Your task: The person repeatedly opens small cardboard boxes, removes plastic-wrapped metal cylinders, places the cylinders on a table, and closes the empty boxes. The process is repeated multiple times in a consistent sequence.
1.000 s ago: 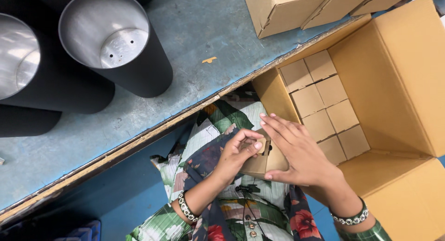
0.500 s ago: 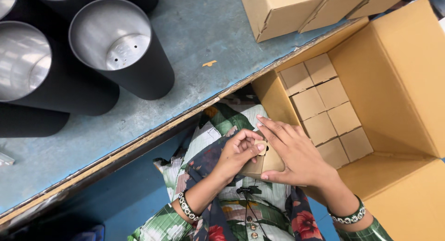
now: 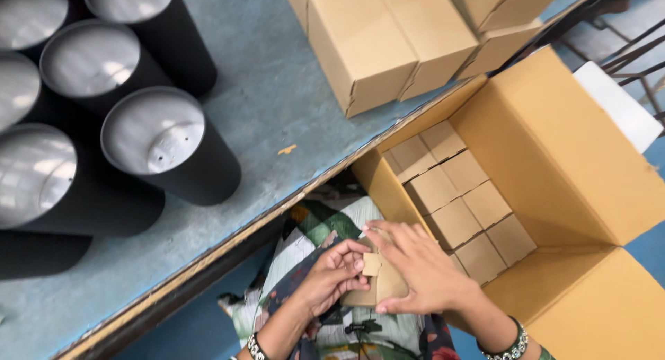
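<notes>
The worn blue-grey tabletop [image 3: 277, 103] fills the upper left, its chipped wooden edge running from 7 o'clock up to 2 o'clock. Since a second ago the view has swung: the bench now takes more of the picture, and more black cylinders and stacked cartons show than before, while the hands have stayed over the lap, so the work on the little box is carrying on where it was.

At 3 to 5 o'clock sits the large open brown cardboard carton [image 3: 561, 166], flaps spread, with a double row of small closed cardboard boxes [image 3: 457, 197] packed against its left wall. At 9 to 11 o'clock stand the tall black cylinders with dull silver tops [image 3: 156, 142], close together. At 12 to 1 o'clock is a stack of closed brown cartons [image 3: 388, 38].

At 6 o'clock, over patterned green-and-white clothing, the small brown cardboard box [image 3: 384, 284] is held between both hands, just left of the carton. The left hand [image 3: 332, 280] curls round its left side, fingertips pinching a small flap. The right hand [image 3: 415, 270] lies flat across its top and right side, pressing it.

A blue floor shows below the table edge, and a white seat on a dark metal frame [image 3: 616, 103] at 2 o'clock.
</notes>
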